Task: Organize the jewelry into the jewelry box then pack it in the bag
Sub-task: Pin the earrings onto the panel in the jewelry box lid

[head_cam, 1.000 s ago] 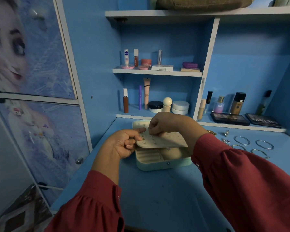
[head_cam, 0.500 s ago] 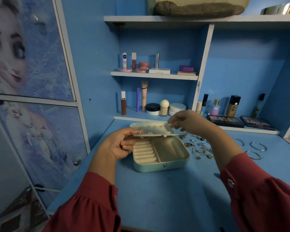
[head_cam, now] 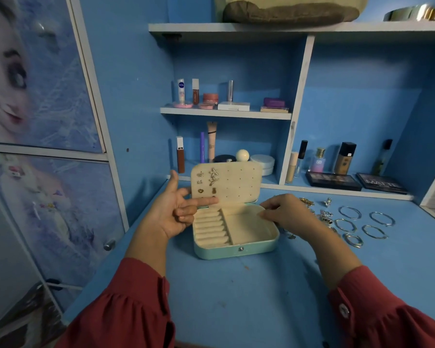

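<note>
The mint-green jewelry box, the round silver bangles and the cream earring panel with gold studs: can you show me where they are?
mint-green jewelry box (head_cam: pixel 221 252): head view, front wall beside the snap.
round silver bangles (head_cam: pixel 349 212): head view, one ring's rim, on the table.
cream earring panel (head_cam: pixel 239 182): head view, bare middle with holes.

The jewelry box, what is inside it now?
The jewelry box holds bare ring rolls and a bare open compartment. Earrings sit on its raised panel; the left hand covers some holes.
</note>
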`<state>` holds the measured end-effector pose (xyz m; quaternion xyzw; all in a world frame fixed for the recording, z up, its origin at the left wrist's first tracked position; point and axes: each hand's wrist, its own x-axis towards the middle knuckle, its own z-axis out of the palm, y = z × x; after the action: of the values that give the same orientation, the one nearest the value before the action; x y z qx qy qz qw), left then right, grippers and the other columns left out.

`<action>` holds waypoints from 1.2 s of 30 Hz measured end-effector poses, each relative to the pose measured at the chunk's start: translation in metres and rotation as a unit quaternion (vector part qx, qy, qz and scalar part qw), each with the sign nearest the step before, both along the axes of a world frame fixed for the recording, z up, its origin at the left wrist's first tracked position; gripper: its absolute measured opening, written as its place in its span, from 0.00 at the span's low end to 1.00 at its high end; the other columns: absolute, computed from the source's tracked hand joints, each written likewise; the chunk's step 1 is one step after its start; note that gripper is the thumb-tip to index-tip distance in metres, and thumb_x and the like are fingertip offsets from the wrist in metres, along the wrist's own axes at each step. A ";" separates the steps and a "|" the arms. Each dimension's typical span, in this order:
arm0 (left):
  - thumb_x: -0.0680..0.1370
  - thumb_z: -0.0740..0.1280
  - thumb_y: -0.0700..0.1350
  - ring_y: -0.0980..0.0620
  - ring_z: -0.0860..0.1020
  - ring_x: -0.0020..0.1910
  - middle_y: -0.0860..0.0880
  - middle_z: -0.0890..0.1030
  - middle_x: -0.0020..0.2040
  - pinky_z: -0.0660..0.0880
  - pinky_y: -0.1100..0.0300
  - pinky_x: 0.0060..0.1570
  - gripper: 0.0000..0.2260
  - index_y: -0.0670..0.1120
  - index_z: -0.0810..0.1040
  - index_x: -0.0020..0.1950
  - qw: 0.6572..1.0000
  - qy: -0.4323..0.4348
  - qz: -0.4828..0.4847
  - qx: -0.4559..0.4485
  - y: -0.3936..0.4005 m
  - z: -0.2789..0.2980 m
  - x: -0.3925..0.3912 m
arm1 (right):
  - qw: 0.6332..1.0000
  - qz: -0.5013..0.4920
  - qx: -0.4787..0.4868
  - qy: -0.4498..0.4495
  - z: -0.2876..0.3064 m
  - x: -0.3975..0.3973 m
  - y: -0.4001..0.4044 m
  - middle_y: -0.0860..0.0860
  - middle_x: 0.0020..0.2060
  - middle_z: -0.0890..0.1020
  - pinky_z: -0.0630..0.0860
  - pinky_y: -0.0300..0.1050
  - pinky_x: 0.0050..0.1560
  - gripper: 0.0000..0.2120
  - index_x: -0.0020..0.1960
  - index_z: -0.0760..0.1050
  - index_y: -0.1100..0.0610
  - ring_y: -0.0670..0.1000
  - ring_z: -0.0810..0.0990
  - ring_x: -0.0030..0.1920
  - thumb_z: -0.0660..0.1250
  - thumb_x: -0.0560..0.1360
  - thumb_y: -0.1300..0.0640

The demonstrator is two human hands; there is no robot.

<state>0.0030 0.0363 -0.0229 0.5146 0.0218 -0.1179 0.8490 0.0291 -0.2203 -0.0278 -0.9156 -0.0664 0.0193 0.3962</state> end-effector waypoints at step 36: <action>0.79 0.66 0.41 0.57 0.59 0.16 0.49 0.74 0.24 0.55 0.68 0.17 0.05 0.43 0.81 0.49 0.947 -0.091 0.202 0.233 -0.008 -0.025 0.017 | 0.996 0.038 -0.076 0.017 0.024 -0.015 -0.076 0.42 0.36 0.83 0.74 0.37 0.42 0.06 0.38 0.83 0.48 0.44 0.80 0.41 0.75 0.69 0.59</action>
<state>0.0202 0.0287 -0.0483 0.6913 0.0743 0.1115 0.7101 0.0145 -0.2966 -0.0034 -0.9393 -0.0926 0.0550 0.3257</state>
